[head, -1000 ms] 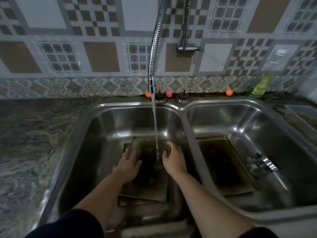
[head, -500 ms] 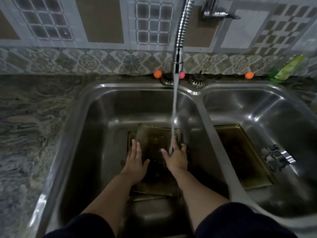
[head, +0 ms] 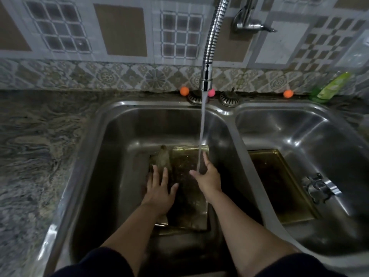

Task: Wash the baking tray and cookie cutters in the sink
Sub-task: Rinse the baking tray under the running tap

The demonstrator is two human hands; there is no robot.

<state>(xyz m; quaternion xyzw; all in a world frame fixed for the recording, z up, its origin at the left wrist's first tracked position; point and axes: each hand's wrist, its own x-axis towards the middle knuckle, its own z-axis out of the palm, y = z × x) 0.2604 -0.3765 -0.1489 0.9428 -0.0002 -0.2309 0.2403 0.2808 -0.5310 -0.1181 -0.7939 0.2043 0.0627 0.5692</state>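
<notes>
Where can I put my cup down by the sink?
The stone counter left of the left basin looks bare. The back ledge is crowded: strainer plugs, small balls, green bottle.

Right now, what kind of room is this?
Most likely a home kitchen: a stainless steel double sink set in a marbled stone counter, a flexible metal tap running water, and a patterned tiled wall behind.

Baking tray (head: 189, 188) partly under forearms, cookie cutters (head: 319, 187) perhaps, blurred, faucet top cut off
</notes>
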